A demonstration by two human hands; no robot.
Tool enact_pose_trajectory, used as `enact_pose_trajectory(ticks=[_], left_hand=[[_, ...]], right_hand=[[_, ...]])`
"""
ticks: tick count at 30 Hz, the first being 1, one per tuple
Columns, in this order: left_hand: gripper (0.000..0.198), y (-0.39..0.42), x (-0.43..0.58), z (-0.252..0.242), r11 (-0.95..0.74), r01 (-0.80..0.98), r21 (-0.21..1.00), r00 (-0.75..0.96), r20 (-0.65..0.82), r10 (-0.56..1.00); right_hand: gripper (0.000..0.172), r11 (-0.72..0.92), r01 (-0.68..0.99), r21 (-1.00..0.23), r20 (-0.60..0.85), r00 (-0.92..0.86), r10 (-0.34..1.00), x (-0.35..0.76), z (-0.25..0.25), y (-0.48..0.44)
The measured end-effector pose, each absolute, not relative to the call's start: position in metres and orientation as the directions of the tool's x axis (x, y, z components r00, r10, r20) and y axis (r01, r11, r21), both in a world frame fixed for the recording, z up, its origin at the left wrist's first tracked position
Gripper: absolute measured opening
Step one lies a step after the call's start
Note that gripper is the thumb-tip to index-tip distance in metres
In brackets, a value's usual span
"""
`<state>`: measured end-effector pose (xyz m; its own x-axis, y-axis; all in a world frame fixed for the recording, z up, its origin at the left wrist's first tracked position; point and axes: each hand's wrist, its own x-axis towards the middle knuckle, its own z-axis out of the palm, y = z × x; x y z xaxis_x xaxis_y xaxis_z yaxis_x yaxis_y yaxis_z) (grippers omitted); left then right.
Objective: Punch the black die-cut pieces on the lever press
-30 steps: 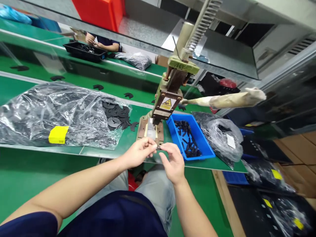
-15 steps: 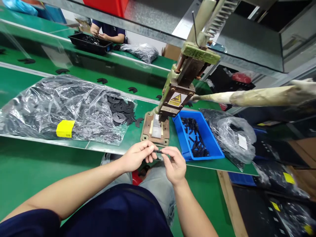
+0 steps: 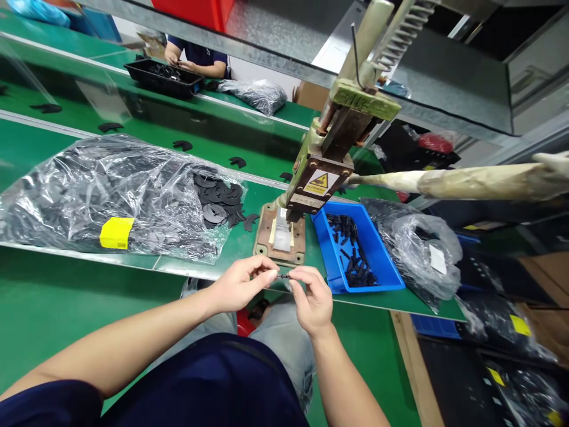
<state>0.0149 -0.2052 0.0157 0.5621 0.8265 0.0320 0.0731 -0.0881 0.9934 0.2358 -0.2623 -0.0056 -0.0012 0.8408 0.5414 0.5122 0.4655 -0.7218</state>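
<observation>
Little has moved since half a second ago: both hands hold the same pinch at the near edge of the tabletop (image 3: pixel 236 248), shifted only a trace toward the body

- Large clear plastic bag (image 3: pixel 111 190) of flat black pieces, lying on the tabletop at far left; yellow label (image 3: pixel 116 232) on its near side
- Black tray (image 3: pixel 162 78) on the far bench, with a co-worker's hands (image 3: pixel 178 60) just behind it
- Loose black discs (image 3: pixel 217 201) spilled from the bag's open mouth, touching one another, just left of the press
- Left hand (image 3: pixel 242 286): fingers (image 3: pixel 267 277) together, thumb and forefinger clamped on the left end of the small black part
- Small black part (image 3: pixel 283 276): held level between the two hands, above the tabletop edge, just in front of the base plate, resting on nothing
- Brown base plate (image 3: pixel 262 234) of the press, flat on the tabletop, with a pale block at its middle
- Right hand (image 3: pixel 313 296): fingers (image 3: pixel 299 274) together, clamped on the right end of the same part
- Hand press (image 3: pixel 324 166), upright on the plate, with a yellow warning sticker (image 3: pixel 320 181) on its front
- Blue bin (image 3: pixel 386 276) just right of the plate, holding small black pieces (image 3: pixel 351 252)
- Second clear bag (image 3: pixel 418 249), touching the bin's right side
- Wrapped lever handle (image 3: pixel 466 181), reaching out rightward from the press, above the bin and bag
</observation>
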Motion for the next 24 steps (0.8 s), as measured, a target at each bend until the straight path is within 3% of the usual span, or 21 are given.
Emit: enact_pose_trajectory(ticks=[4,8,12,15,17,20,21,24], left_hand=[[0.023,-0.204,0.012,0.014,-0.297,0.074,0.952,0.529,0.215,0.821],[0.015,-0.197,0.011,0.010,-0.555,0.051,0.830,0.562,0.436,0.703],[0.015,-0.167,0.012,0.000,-0.613,0.209,0.762,0.544,0.431,0.720],[0.017,-0.128,0.018,-0.009,-0.600,0.381,0.703,0.462,0.417,0.782],[0.019,-0.101,0.025,-0.013,-0.635,0.468,0.615,0.473,0.432,0.768],[0.023,-0.072,0.038,-0.015,-0.705,0.560,0.435,0.570,0.416,0.709],[0.024,-0.067,0.043,-0.014,-0.725,0.574,0.381,0.606,0.397,0.689],[0.027,-0.062,0.054,-0.008,-0.766,0.574,0.290,0.691,0.330,0.643]], right_hand=[[0.023,0.471,0.526,-0.708,0.550,-0.008,0.835,0.235,-0.005,-0.262],[0.022,0.463,0.544,-0.700,0.537,-0.027,0.843,0.231,-0.005,-0.261],[0.027,0.426,0.592,-0.684,0.505,-0.037,0.862,0.242,0.005,-0.248],[0.041,0.407,0.594,-0.694,0.593,0.151,0.791,0.269,0.041,-0.223],[0.047,0.517,0.517,-0.682,0.704,0.273,0.655,0.287,0.081,-0.202],[0.061,0.763,0.389,-0.516,0.856,0.213,0.471,0.302,0.150,-0.174],[0.061,0.792,0.368,-0.486,0.873,0.183,0.451,0.302,0.169,-0.167],[0.028,0.792,0.346,-0.503,0.859,0.103,0.501,0.294,0.203,-0.158]])
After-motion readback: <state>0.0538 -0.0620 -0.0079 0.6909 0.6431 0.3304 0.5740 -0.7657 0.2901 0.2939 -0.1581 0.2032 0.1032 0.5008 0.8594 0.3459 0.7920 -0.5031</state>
